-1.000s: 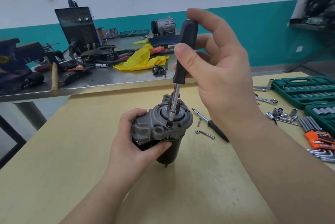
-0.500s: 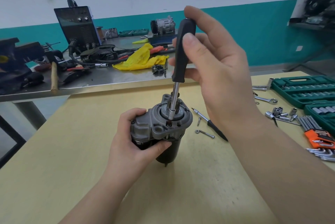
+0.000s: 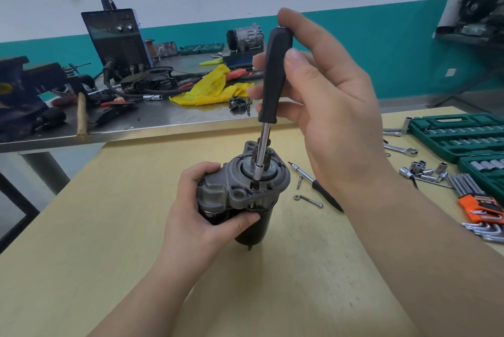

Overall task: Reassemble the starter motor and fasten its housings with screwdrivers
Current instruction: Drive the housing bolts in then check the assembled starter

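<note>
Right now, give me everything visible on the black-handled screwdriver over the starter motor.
The black-handled screwdriver has a long, faceted matte black grip and a bright steel shank with a socket-like bit holder. It stands nearly upright, top leaning slightly right. The right hand pinches the grip between thumb and fingers. Its tip sits in a screw hole on the grey cast-metal housing of the starter motor, which the left hand grips on the wooden table.

Right of motor [image 3: 242,195] – loose screwdriver [image 3: 317,186], bolt [image 3: 308,200].

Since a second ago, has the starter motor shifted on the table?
No. The starter motor stands at the same spot beside the loose bolt on the wooden table, gripped by the left hand.
</note>
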Available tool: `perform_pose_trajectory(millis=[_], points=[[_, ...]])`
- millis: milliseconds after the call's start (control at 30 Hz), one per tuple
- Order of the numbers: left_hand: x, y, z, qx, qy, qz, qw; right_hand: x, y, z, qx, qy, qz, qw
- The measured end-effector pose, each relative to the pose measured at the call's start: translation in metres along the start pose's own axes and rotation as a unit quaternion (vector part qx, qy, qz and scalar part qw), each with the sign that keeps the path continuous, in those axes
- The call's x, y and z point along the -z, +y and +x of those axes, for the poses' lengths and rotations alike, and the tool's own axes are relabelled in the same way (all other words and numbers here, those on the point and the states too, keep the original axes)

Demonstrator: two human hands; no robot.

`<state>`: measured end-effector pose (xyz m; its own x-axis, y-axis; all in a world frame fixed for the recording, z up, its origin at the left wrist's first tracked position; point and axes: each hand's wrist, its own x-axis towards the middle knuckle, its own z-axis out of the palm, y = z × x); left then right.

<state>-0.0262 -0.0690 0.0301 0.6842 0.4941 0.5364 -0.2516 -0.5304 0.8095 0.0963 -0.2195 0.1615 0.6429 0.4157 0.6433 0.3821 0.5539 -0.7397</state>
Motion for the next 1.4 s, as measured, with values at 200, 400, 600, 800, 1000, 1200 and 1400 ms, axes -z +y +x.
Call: perform_pose_trajectory(millis=[200, 400, 600, 800, 1000, 1200, 1400], points=[[0.0006, -0.0018, 0.0007, 0.000, 0.002, -0.004, 1.000, -0.0022, 0.0013, 0.0008, 0.026, 0.019, -0.043, 0.999], [0.0005, -0.0032, 0.0006, 0.001, 0.003, 0.003, 1.000, -0.0002, 0.0012, 0.0010, -0.004, 0.002, 0.014, 1.000], [0.0003, -0.0031, 0.0009, 0.000, 0.001, 0.002, 1.000, -0.0026, 0.0005, -0.0003, 0.024, 0.009, -0.036, 0.999], [0.0006, -0.0035, 0.0004, -0.002, 0.002, 0.003, 1.000, 0.0003, 0.0011, 0.0004, 0.010, 0.005, -0.004, 1.000], [0.0000, -0.0022, 0.0010, -0.006, 0.002, 0.002, 1.000, -0.0012, 0.0010, 0.0006, 0.023, 0.007, -0.028, 0.999], [0.0005, -0.0024, 0.0007, -0.003, 0.002, 0.007, 1.000, 0.0004, 0.0024, 0.0012, 0.021, 0.006, -0.028, 0.999], [0.0005, -0.0026, 0.0001, -0.003, 0.001, 0.008, 1.000, -0.0013, 0.0018, -0.0001, 0.026, 0.013, -0.036, 0.999]])
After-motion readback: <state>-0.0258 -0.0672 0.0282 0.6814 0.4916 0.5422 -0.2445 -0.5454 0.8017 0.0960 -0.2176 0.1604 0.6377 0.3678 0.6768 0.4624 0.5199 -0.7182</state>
